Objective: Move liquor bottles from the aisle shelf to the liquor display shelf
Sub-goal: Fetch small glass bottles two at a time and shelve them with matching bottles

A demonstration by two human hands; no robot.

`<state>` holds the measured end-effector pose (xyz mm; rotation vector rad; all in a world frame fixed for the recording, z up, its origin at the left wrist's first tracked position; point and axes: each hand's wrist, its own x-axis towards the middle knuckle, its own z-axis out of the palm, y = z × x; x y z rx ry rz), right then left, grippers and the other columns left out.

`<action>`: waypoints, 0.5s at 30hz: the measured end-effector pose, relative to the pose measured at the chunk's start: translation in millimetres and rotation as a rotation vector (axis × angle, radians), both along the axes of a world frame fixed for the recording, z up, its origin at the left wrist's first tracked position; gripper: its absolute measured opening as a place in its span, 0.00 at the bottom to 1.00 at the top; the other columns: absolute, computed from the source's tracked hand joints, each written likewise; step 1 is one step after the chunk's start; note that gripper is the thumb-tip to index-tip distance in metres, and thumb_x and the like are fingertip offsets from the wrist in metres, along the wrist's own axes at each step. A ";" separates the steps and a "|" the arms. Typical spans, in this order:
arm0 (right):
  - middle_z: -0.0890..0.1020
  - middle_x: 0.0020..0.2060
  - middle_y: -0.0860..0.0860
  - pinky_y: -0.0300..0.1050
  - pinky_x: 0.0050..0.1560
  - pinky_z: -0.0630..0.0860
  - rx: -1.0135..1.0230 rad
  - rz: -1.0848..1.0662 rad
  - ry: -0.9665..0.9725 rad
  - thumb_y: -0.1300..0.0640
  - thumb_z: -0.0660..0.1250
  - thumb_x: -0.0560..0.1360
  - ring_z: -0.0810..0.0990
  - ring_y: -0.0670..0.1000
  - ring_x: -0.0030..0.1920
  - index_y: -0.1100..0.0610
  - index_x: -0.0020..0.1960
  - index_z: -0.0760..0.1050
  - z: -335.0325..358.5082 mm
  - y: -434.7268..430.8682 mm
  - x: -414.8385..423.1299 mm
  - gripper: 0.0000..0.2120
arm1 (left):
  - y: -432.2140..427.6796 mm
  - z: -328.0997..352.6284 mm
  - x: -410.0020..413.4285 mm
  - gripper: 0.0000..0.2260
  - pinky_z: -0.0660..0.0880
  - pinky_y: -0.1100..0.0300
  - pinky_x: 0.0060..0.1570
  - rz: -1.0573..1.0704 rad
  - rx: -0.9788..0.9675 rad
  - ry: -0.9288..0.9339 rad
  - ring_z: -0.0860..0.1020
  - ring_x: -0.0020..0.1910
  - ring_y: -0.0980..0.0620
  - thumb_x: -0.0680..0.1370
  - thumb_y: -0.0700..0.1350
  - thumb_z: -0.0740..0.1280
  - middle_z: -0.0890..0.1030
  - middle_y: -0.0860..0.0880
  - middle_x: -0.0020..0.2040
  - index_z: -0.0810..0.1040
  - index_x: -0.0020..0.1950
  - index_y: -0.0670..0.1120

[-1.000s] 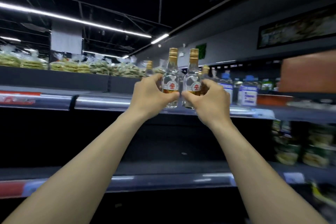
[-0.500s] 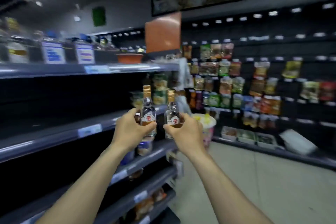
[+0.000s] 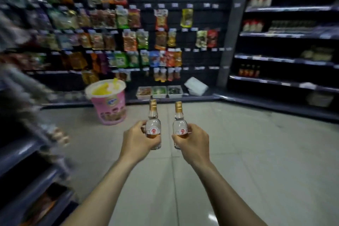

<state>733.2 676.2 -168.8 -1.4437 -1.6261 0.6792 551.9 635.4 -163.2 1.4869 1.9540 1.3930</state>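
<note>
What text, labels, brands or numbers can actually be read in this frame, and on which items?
No text is legible.
Left bottle: round red-and-white label emblem, characters blurred.
Right bottle: same emblem, blurred.
Pink bucket: round logo and pictures, unreadable.
Shelf price tags: too small.
Hanging snack packets: print blurred.
The left hand and right hand cover part of each label.

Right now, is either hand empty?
No: the left hand grips one bottle and the right hand grips another bottle.
</note>
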 end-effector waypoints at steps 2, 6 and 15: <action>0.83 0.38 0.46 0.52 0.41 0.82 -0.029 -0.061 -0.038 0.48 0.78 0.66 0.83 0.49 0.39 0.50 0.43 0.79 -13.6 56.5 47.1 0.11 | 71.5 -17.9 45.6 0.24 0.72 0.77 0.30 -0.082 -0.040 -0.057 0.81 0.37 0.69 0.62 0.47 0.81 0.83 0.63 0.37 0.81 0.57 0.53; 0.82 0.40 0.45 0.52 0.42 0.82 -0.033 -0.199 -0.073 0.48 0.79 0.66 0.81 0.48 0.40 0.49 0.46 0.80 -20.8 148.0 139.1 0.13 | 189.5 -29.2 136.5 0.25 0.73 0.77 0.32 -0.236 -0.120 -0.085 0.80 0.41 0.71 0.65 0.48 0.82 0.83 0.62 0.42 0.79 0.59 0.53; 0.83 0.40 0.43 0.41 0.37 0.81 -0.084 -0.463 -0.005 0.48 0.81 0.65 0.82 0.43 0.39 0.48 0.48 0.80 -44.8 337.2 326.8 0.15 | 413.6 -46.0 335.6 0.23 0.72 0.78 0.33 -0.486 -0.154 -0.074 0.78 0.43 0.75 0.65 0.49 0.81 0.81 0.64 0.42 0.77 0.56 0.57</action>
